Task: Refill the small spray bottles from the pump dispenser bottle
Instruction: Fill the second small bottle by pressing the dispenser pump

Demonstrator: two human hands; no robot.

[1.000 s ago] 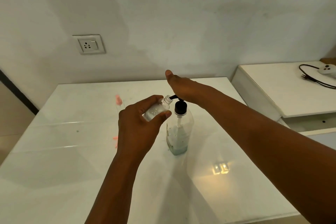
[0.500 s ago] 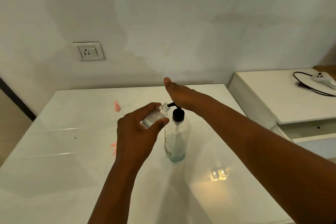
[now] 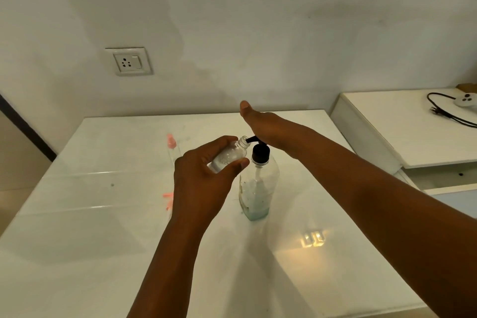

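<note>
Spray bottle (image 3: 228, 156), uncapped, tilted, pinched in left hand (image 3: 200, 181), mouth at nozzle | right hand (image 3: 268, 128) flat, pressing pump dispenser bottle (image 3: 258, 183) head just beside grip | part-filled, judged mid-refill | pink-capped bottle (image 3: 171, 143) beyond grip untouched; dispenser nearly empty.

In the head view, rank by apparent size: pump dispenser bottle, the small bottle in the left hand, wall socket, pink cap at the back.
1. pump dispenser bottle
2. wall socket
3. small bottle, partly hidden by the left hand, so its place is unsure
4. pink cap
</note>
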